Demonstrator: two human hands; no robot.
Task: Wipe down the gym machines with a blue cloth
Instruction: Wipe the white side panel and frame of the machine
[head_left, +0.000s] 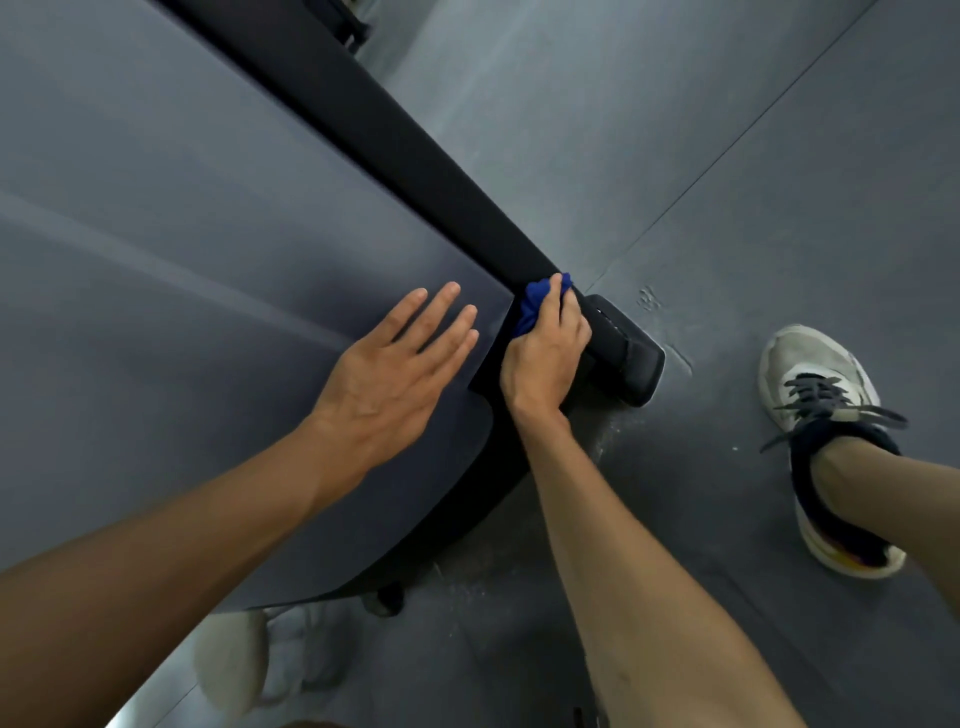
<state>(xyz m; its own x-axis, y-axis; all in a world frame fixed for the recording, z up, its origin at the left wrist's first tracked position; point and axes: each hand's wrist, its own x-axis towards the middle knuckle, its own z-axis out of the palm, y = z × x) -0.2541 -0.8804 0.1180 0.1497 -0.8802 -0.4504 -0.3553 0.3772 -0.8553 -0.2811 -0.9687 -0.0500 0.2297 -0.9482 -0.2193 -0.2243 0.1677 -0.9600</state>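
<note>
Sneakers frame the near view: my right shoe (826, 447) stands on grey rubber floor (779, 182). Further out, my left hand (395, 374) rests flat, fingers straight, on the treadmill deck (182, 260). My right hand (545, 353) grips the bunched blue cloth (535, 306) against the black side rail (415, 171), near its end cap (631, 358).

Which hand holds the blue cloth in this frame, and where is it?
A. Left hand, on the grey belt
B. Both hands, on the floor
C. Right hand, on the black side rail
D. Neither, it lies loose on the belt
C: the right hand grips the blue cloth against the black side rail, while the left hand lies flat on the grey belt.
</note>
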